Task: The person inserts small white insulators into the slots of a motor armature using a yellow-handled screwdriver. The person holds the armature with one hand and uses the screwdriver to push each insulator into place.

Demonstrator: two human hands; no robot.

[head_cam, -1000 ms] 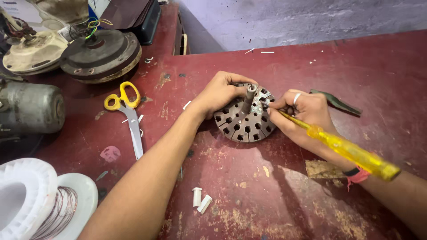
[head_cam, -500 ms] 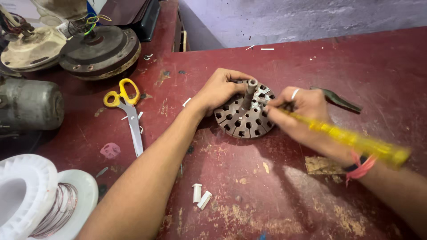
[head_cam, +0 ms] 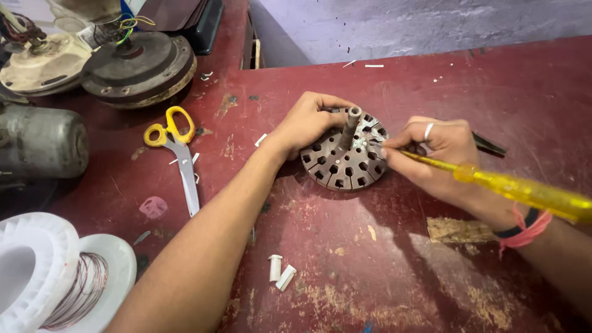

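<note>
My two hands on a slotted metal core, mid-bench.

My left hand [head_cam: 311, 120] curls over the far-left rim of the round metal core [head_cam: 345, 157], fingers closed on its edge and hiding that part; my right hand [head_cam: 441, 154] pinches a yellow-handled screwdriver [head_cam: 524, 191], whose tip meets the core's right side, though my fingers cover exactly where. The handle's end runs out of view at the right edge. The core lies flat near the middle of the red bench [head_cam: 382, 259]: grey, ringed with slots and small holes, a short shaft standing from its centre. A dark tool [head_cam: 490, 146] behind my right hand is mostly hidden. Yellow scissors [head_cam: 176, 148] lie toward the left; two small white tubes [head_cam: 279, 271] sit near the front edge.
</note>
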